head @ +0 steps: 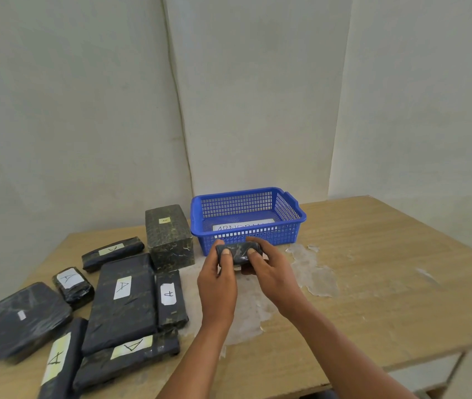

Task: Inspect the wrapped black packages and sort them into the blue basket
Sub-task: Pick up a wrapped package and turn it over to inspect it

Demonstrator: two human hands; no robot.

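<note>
Both hands up in front of the body, forearms coming in from the bottom edge and converging toward the middle of the table. Left hand grips the left end of a small black package, thumb on top, other fingers curled round underneath. Right hand grips the right end the same way, thumb on the near top face, fingers wrapped behind. Package is held level, lifted off the table, just in front of the near wall of the blue basket, not inside it. No label visible on the held package from this side. Basket holds only a white paper sheet with handwriting, partly hidden by the wall. To the left of the hands, on the table: a tall black box just beside the basket, a large flat package marked A, a narrow package beside it, another long one behind, a small wrapped one, a wide flat one at far left, two more at the near edge. Table veneer peeled in patches near the hands.
</note>
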